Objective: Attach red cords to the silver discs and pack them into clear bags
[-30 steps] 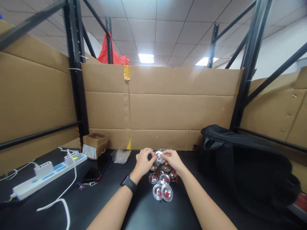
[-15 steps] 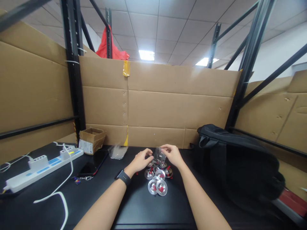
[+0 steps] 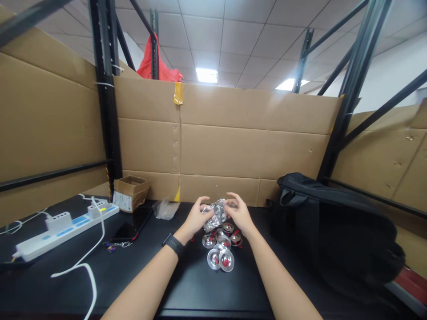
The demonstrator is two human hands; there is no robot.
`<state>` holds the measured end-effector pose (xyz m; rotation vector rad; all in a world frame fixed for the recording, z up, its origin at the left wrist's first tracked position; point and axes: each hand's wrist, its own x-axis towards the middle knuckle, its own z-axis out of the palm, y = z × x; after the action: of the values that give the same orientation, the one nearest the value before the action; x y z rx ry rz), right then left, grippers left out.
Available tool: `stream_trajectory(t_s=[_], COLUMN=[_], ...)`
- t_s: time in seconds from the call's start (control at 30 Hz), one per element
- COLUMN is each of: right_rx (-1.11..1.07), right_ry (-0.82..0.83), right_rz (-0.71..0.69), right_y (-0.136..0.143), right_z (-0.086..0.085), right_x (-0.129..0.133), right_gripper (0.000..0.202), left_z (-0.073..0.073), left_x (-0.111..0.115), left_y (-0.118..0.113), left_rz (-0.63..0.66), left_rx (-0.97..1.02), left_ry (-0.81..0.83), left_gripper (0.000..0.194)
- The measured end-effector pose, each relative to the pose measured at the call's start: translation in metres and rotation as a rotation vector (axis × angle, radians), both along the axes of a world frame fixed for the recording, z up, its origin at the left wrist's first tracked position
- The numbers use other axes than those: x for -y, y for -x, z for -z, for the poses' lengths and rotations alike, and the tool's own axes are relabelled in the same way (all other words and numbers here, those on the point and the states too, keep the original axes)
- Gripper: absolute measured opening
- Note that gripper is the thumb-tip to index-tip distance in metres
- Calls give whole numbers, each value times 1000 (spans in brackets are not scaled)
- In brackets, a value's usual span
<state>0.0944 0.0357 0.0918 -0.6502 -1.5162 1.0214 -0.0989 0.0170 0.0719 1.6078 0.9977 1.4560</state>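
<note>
Between my hands is a crinkled clear plastic bag [image 3: 217,215], held above the far end of a pile of metal discs. My left hand [image 3: 197,218] pinches its left side, thumb inward, and wears a dark watch at the wrist. On the other side my right hand [image 3: 239,214] grips the bag's right edge with thumb and fingers. Below lie several small silver finger cymbals [image 3: 226,260] with red cords, overlapping on the black table. The bag hides part of the pile's far end, and I cannot tell whether anything is inside it.
A black bag [image 3: 320,231] fills the right side. On the left are a white power strip [image 3: 66,233] with cables, a dark phone [image 3: 125,231] and a keychain [image 3: 122,244]. An open cardboard box [image 3: 131,193] and another plastic bag [image 3: 166,210] lie near the cardboard wall [image 3: 220,151].
My left hand has come onto the plastic bag, which my right hand held at its top before. The bag is now spread wider between both hands. The view has shifted slightly.
</note>
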Motion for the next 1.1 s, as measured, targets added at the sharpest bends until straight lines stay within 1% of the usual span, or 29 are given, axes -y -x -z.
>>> stream_trajectory(t_s=[0.07, 0.1, 0.17, 0.23, 0.4, 0.47, 0.53, 0.57, 0.6, 0.63, 0.7, 0.77, 0.8, 0.87, 0.93, 0.97, 1.03, 1.1], right_rx=[17, 34, 81, 134, 253, 259, 252, 245, 234, 215, 159, 99, 76, 48, 35, 27, 15, 5], right_ry=[20, 23, 23, 16, -43, -51, -50, -46, -40, -31, -10, 10, 19, 28, 30, 25, -10, -53], right_rz=[-58, -91, -140, -138, 38, 108, 188, 228, 259, 278, 267, 206, 167, 94, 59, 66, 134, 231], right_y=[2, 2, 3, 5, 7, 6, 5, 4, 4, 3, 3, 4, 6, 9, 12, 13, 15, 14], right_z=[1, 2, 4, 8, 16, 19, 21, 22, 23, 24, 25, 25, 25, 24, 23, 23, 24, 24], right_x=[3, 5, 6, 5, -3, -7, -11, -13, -15, -17, -18, -18, -18, -16, -14, -14, -15, -18], right_gripper=[72, 77, 77, 72, 61, 53, 45, 42, 40, 40, 42, 44, 45, 46, 48, 50, 52, 52], left_z=[-3, -4, -5, -5, -7, -9, -13, -14, -15, -15, -15, -13, -12, -11, -11, -12, -15, -17], left_x=[1, 1, 0, -2, -1, 2, 8, 11, 14, 17, 23, 27, 29, 30, 29, 28, 21, 13], left_y=[5, 8, 13, 17, 20, 17, 13, 11, 8, 5, -1, -7, -9, -13, -13, -10, 2, 23], left_rz=[-34, -40, -52, -84, -206, -330, -511, -575, -597, -576, -464, -390, -387, -419, -457, -474, -525, -628], left_rx=[-23, -39, -64, -86, -158, -209, -293, -353, -430, -524, -736, -906, -954, -990, -985, -977, -952, -906], left_ry=[-27, -36, -47, -64, -145, -238, -387, -462, -527, -577, -636, -660, -662, -658, -645, -634, -596, -526], left_gripper=[64, 64, 64, 63, 47, 41, 34, 31, 31, 34, 42, 46, 46, 40, 30, 27, 24, 26])
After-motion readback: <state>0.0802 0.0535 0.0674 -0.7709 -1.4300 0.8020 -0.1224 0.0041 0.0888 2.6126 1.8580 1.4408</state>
